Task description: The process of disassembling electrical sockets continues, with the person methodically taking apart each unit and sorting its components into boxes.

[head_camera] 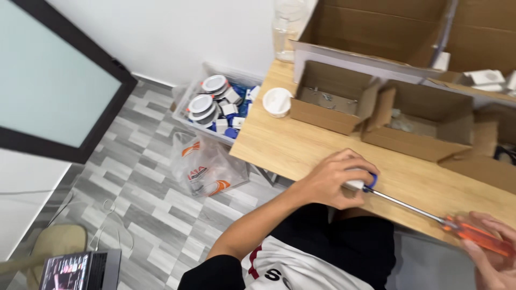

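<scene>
Screwdriver: a long screwdriver with a translucent orange plastic handle and a thin steel shaft [414, 208] lies slantwise across the near edge of the pale wooden tabletop [301, 145], its tip at a small white-and-blue part [361, 182].
Left hand: the left hand [336, 180] sits on the tabletop over that small part, fingers curled down and pressed together around it.
Right hand: the right hand [492, 252], at the tabletop's near right edge, has its fingers wrapped about the orange handle.
Tabletop, far side: two open brown cardboard boxes, a smaller one [330, 96] and a wider one [422, 121], stand side by side; a round white plastic cap [277, 102] rests just left of the smaller; a large open carton [387, 32] and a clear plastic bottle [287, 27] stand behind them.
Floor: grey patterned tiles [145, 177] left of the tabletop carry a clear plastic bin of round white fittings [215, 104] and a crumpled clear plastic bag [207, 169].
Room: a white wall [177, 32] rises behind the tabletop, with a dark-framed frosted glass panel [54, 80] far to its left.
</scene>
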